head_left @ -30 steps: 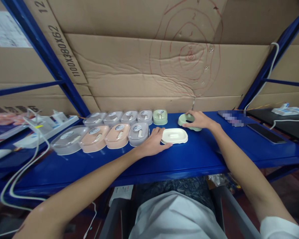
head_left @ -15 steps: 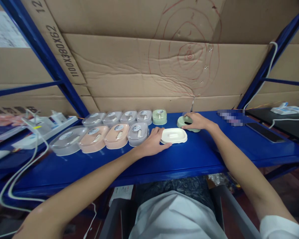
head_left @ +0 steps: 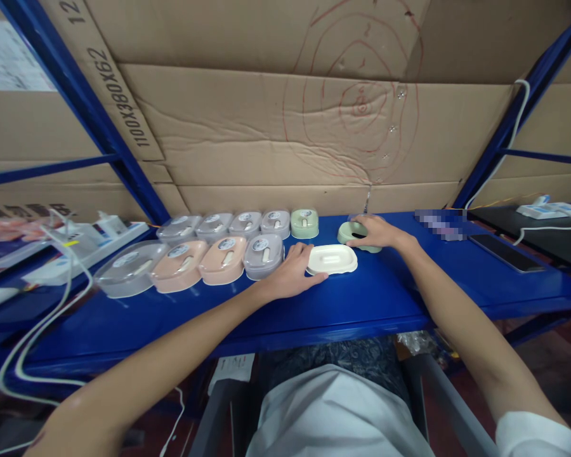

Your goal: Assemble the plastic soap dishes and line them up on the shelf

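Because our left hand (head_left: 292, 274) only rests flat against the white lid (head_left: 332, 259) near the shelf (head_left: 361, 298) front, while our right hand (head_left: 378, 232) closes over the green base (head_left: 349, 232) behind it, we think a careless push could slide the lid off the edge.

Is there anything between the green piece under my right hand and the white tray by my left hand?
Nothing visible. The right hand rests on the green piece, the left hand touches the white tray, and only bare blue shelf lies between the two pieces.
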A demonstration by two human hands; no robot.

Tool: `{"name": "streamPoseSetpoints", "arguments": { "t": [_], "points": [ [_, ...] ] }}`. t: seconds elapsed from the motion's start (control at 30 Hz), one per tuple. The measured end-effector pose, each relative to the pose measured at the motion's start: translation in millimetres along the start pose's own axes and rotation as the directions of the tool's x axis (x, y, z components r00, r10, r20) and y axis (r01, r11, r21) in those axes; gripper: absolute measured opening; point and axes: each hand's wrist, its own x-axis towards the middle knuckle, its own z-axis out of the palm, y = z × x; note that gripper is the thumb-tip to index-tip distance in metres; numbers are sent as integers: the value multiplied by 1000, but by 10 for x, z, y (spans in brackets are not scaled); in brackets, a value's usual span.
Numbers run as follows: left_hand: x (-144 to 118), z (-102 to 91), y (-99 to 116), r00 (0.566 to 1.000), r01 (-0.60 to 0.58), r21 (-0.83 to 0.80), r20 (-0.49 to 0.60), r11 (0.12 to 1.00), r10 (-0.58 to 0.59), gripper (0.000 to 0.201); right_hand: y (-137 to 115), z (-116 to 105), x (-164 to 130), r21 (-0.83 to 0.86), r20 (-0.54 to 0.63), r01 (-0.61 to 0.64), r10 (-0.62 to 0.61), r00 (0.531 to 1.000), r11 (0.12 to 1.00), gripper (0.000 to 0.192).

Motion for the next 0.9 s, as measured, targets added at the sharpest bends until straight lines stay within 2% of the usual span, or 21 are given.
{"name": "streamPoseSetpoints", "arguments": {
  "t": [0.33, 0.9],
  "points": [
    [8, 34, -6, 999, 34, -6, 11, 999, -34, 98, -7, -17, -12, 37, 12, -26, 26, 1000, 999, 96],
    [2, 35, -22, 1000, 21, -29, 3, 999, -20, 98, 23, -8, 0, 45, 27, -35, 33, 999, 998, 96]
  ]
}}
